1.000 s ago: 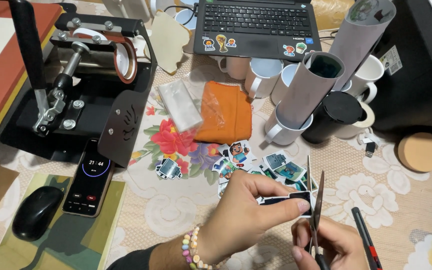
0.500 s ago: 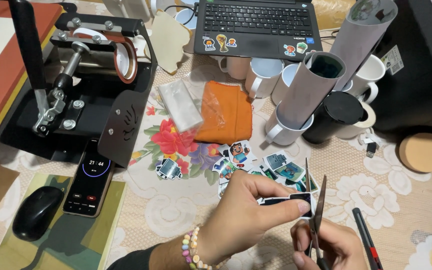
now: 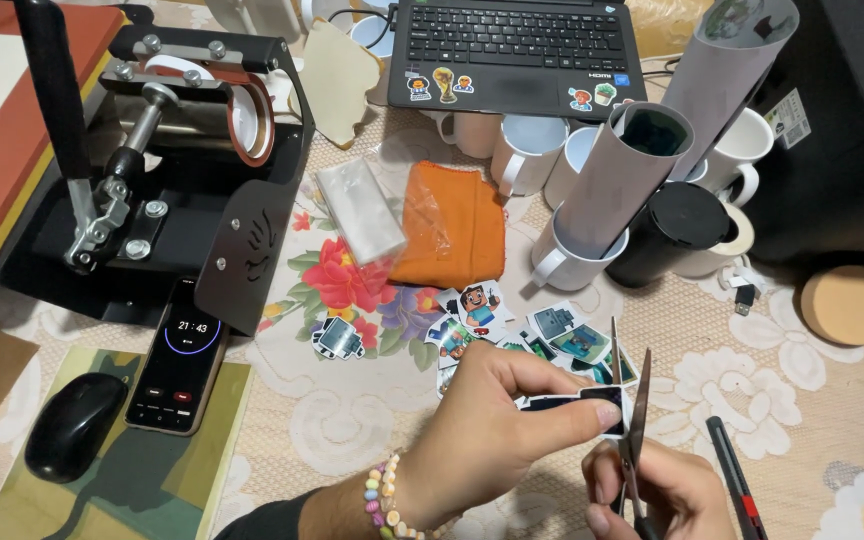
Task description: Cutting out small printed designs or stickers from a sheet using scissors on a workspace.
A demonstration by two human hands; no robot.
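**Fingers close to the blades**

Fingertips of my left hand pinch a small dark printed paper cutout above the lace tablecloth. My right hand grips silver scissors, blades parted at the cutout's edge. If my pinch slips, I judge the cut could stray into the print or nick my thumb.
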